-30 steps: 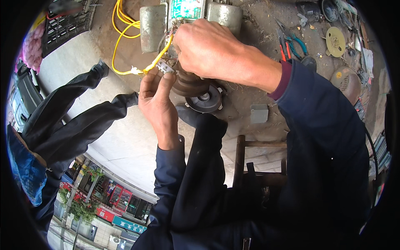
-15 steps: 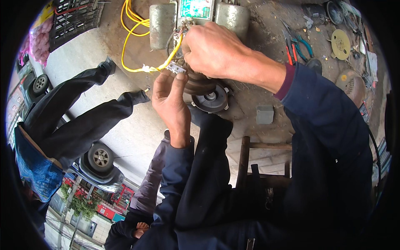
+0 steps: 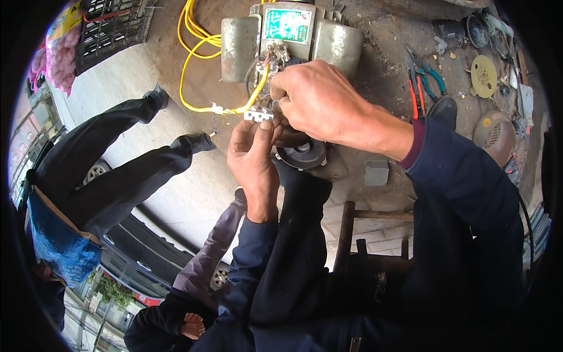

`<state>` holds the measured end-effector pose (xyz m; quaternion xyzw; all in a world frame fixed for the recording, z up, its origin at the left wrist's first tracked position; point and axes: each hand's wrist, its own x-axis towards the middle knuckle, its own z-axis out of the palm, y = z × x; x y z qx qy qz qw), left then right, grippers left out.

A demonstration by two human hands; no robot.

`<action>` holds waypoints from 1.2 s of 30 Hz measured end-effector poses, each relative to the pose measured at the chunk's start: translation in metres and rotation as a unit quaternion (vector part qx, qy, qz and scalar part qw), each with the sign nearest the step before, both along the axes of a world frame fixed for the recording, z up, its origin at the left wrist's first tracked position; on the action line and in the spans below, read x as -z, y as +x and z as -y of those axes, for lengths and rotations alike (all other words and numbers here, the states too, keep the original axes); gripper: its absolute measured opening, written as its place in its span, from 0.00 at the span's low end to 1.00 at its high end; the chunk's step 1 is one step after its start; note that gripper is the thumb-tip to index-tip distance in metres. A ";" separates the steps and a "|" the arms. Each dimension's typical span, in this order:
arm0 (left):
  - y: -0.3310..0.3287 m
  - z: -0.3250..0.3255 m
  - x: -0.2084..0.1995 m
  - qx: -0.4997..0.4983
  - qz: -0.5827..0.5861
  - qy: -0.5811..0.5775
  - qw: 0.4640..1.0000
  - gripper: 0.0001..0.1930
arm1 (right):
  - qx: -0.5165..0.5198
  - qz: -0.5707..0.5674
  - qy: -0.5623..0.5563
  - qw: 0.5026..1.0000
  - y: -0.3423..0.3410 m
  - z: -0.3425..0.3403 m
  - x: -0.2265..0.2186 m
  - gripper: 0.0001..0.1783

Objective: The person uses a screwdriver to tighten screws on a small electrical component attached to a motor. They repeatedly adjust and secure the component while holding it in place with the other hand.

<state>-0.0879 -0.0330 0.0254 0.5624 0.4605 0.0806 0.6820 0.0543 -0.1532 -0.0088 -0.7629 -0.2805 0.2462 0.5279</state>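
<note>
Intently, a person in a dark navy jacket pinches a small white plastic block with metal fittings (image 3: 258,115) between the thumb and fingers of the left hand (image 3: 255,167), the grip low on the piece, apparently to leave its upper face exposed. Close beside it, the right hand (image 3: 328,97) has its fingers curled inward; whether they grip anything cannot be told. A yellow sheathed cable (image 3: 261,88) passes just above the block and up to exposed wiring on a grey metal motor with two rounded casings (image 3: 315,29), its green nameplate (image 3: 287,25) facing up. A round black cover (image 3: 302,155) sits below the hands. To the right lie red-handled pliers (image 3: 416,94) and teal-handled pliers (image 3: 434,85), probably placed there for easy reach. Beyond, at left, stand a bystander in black trousers (image 3: 135,158) and another in purple-grey trousers (image 3: 208,255), near a dark car (image 3: 141,258).
</note>
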 end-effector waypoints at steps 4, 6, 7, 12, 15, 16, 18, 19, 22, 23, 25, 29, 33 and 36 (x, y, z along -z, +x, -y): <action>-0.001 0.005 0.001 0.002 0.009 -0.018 1.000 0.11 | 0.012 -0.002 0.012 1.000 -0.002 0.001 -0.003 0.05; -0.002 0.006 0.002 -0.009 0.001 -0.026 1.000 0.12 | 0.006 -0.012 0.014 1.000 -0.003 0.002 -0.003 0.05; -0.002 0.007 0.003 -0.012 0.000 -0.026 1.000 0.13 | 0.006 -0.015 0.019 1.000 -0.003 0.001 -0.003 0.05; -0.005 0.005 0.005 -0.018 0.009 -0.043 0.999 0.16 | -0.014 -0.021 0.026 0.999 -0.002 0.000 -0.002 0.05; -0.007 0.003 0.006 -0.007 0.008 -0.043 0.999 0.17 | -0.016 -0.027 0.018 0.999 -0.002 0.002 -0.004 0.04; -0.008 0.002 0.006 -0.008 -0.001 -0.045 0.999 0.18 | -0.018 -0.031 0.015 0.999 -0.002 0.002 -0.005 0.04; -0.009 0.002 0.005 -0.006 0.007 -0.051 0.999 0.18 | -0.025 -0.043 0.006 0.999 -0.002 0.004 -0.007 0.04; -0.009 0.002 0.004 -0.013 0.007 -0.057 0.998 0.18 | -0.027 -0.048 0.006 0.998 -0.001 0.004 -0.007 0.04; -0.009 0.000 0.002 -0.009 -0.004 -0.061 0.998 0.18 | -0.037 -0.049 0.009 0.998 0.000 0.004 -0.008 0.04; -0.009 0.000 0.001 -0.003 -0.007 -0.058 0.998 0.19 | -0.038 -0.051 0.010 0.998 0.001 0.004 -0.008 0.04; -0.008 -0.001 -0.001 0.005 -0.018 -0.055 0.998 0.21 | -0.045 -0.058 0.009 0.997 0.002 0.004 -0.008 0.03; -0.005 -0.002 -0.006 0.014 -0.040 -0.053 0.998 0.21 | -0.058 -0.058 0.017 0.996 0.003 0.003 -0.008 0.03; -0.001 -0.001 -0.009 0.002 -0.041 -0.046 0.998 0.21 | -0.068 -0.058 0.022 0.996 0.004 0.003 -0.007 0.03; 0.001 -0.001 -0.009 -0.004 -0.039 -0.047 0.998 0.21 | -0.072 -0.062 0.019 0.995 0.005 0.003 -0.007 0.03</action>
